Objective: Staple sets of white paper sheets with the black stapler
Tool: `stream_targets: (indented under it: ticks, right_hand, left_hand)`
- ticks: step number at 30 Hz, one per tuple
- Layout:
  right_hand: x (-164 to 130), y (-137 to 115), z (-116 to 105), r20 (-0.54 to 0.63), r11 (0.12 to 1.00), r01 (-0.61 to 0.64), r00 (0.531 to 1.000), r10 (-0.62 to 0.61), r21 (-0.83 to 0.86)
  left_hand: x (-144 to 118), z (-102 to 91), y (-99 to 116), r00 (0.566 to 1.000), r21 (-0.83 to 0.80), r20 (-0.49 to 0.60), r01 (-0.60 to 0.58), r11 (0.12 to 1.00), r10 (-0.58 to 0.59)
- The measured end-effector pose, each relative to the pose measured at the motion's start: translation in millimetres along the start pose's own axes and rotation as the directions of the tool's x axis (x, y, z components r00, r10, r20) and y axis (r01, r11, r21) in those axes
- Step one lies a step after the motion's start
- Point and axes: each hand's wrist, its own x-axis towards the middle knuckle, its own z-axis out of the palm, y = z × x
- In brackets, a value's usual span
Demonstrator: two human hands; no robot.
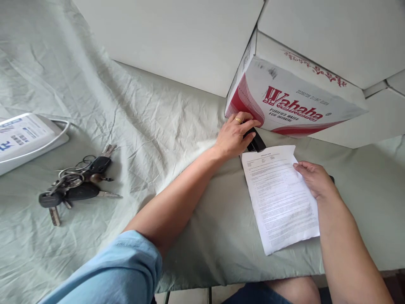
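Observation:
My left hand point(237, 133), with a ring on one finger, is closed over a black stapler point(258, 141). The stapler's end meets the top left edge of a printed sheet of paper point(281, 202); whether the edge lies inside its jaw is hard to see. My right hand point(311, 177) pinches the sheet's upper right edge, thumb on top and fingers underneath. Slightly creased, the paper lies at a slant on the green cloth. Part of a small dark object point(331, 179) shows behind my right hand, its kind hidden.
A Wahaha water carton point(294, 97) stands just beyond my left hand, against white panels point(190, 38). To the left lie a bunch of keys point(79, 181) and a white device with a cable point(28, 137). Wrinkled green cloth point(152, 109) covers the surface, whose front edge is near my lap.

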Motion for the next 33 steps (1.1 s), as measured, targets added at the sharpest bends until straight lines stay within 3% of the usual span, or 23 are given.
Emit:
stream_targets:
  ticks: [4, 9, 14, 24, 33]
  right_hand:
    - [-1, 2, -1, 0.001, 1.000, -0.010, 1.000, 0.010, 0.016]
    - [-5, 2, -1, 0.028, 0.999, -0.034, 0.999, 0.033, 0.036]
    - [-14, 3, -3, 0.056, 0.997, -0.068, 0.996, 0.066, 0.022]
    - [-29, 10, -2, 0.098, 0.995, -0.096, 0.991, 0.092, 0.035]
    - [-48, 19, 7, 0.120, 0.987, -0.120, 0.987, 0.107, 0.103]
  left_hand:
    - [0, 9.7, -14, 0.968, -0.101, 0.224, -0.089, 0.991, 0.110]
    - [-1, 6.8, -17, 0.939, -0.207, 0.283, -0.138, 0.969, 0.194]
    - [-3, -1.1, -13, 0.879, -0.217, 0.425, -0.131, 0.967, 0.215]
    - [-6, 4.7, -7, 0.905, -0.143, 0.371, -0.164, 0.976, 0.207]
    - [-8, 4.0, 4, 0.899, -0.063, 0.408, -0.145, 0.987, 0.158]
